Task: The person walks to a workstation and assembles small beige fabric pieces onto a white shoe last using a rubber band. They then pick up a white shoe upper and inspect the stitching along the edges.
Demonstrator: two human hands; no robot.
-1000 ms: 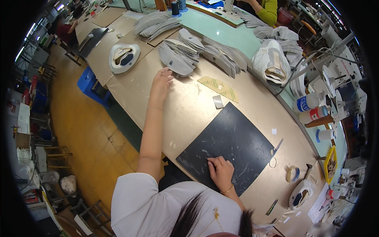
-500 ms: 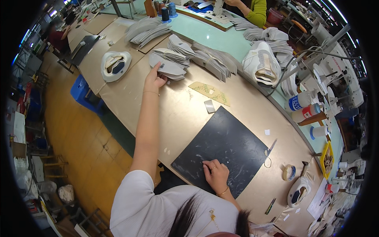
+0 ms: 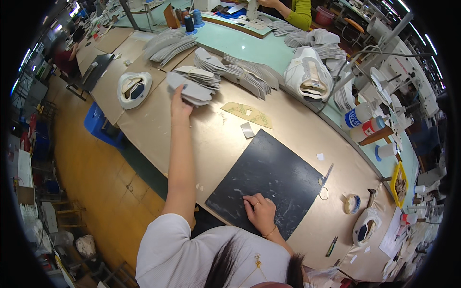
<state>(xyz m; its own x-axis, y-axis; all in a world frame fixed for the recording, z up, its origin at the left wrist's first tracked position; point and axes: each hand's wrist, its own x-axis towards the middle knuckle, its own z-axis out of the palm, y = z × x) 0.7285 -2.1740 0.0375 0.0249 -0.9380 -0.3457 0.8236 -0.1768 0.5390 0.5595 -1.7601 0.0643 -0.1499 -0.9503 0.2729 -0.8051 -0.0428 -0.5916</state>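
My left hand (image 3: 181, 106) reaches far forward with its thumb and fingers closed on the near edge of a flat grey shoe-upper piece (image 3: 191, 92). That piece overlaps a fanned stack of similar grey pieces (image 3: 200, 77). Whether more than one layer is in the grip I cannot tell. Close to my body, my right hand (image 3: 261, 211) rests on a black cutting mat (image 3: 276, 173), fingers loosely bent, thumb apart, nothing visible in it. Past the mat's far corner lie a small grey metal plate (image 3: 247, 130) and a yellowish curved template (image 3: 249, 114).
More grey stacks (image 3: 249, 74) lie behind. White shoe uppers stand at left (image 3: 134, 90), back right (image 3: 308, 74) and near right (image 3: 367, 227). A tape roll (image 3: 352, 204), hammer (image 3: 370, 198), snips (image 3: 331, 246) and bottles (image 3: 359, 114) are on the right. Another person's arm (image 3: 283, 9) shows beyond.
My left hand has drawn the grey piece slightly left and toward me, away from the stack. My right hand stays on the mat. The whole view has shifted a little.
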